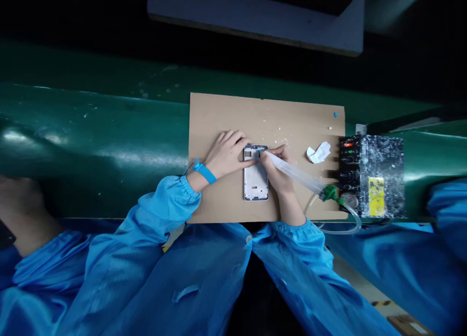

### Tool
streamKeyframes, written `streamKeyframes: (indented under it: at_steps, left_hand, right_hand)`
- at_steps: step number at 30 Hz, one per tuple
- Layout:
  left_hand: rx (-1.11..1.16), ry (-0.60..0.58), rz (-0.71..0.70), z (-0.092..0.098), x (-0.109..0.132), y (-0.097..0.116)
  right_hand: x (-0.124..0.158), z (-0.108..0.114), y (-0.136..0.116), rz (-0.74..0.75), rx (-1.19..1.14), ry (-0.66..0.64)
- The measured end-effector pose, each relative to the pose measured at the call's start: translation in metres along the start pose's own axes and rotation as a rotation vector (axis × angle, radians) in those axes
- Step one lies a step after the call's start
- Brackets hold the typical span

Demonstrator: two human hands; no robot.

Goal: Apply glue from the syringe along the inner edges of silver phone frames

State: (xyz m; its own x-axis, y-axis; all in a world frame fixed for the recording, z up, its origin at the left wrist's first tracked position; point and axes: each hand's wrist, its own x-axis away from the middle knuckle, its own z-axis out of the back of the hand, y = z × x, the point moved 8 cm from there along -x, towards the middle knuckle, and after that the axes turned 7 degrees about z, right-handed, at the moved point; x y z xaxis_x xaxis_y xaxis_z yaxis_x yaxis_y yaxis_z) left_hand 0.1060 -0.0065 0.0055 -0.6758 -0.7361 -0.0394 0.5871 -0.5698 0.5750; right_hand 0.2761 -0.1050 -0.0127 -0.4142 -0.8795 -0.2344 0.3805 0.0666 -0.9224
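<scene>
A green surface carries a cardboard sheet beneath both hands. The left hand holds the phone frame at its upper left; the right hand grips a clear syringe, tip over the frame's upper end. Crumpled paper and a speckled black box sit right of the hands; a pale ledge crosses the darkness beyond them.

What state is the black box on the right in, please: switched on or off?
On, it seems: the black box has a red light and a green light glowing.
</scene>
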Motion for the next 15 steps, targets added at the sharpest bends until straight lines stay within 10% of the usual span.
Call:
streamKeyframes:
  at_steps: [15]
  left_hand:
    - [-0.008,0.000,-0.005,0.0000,0.0003,-0.0001]
  right_hand:
    - [-0.0008,-0.0014,-0.0035,0.005,-0.061,0.016]
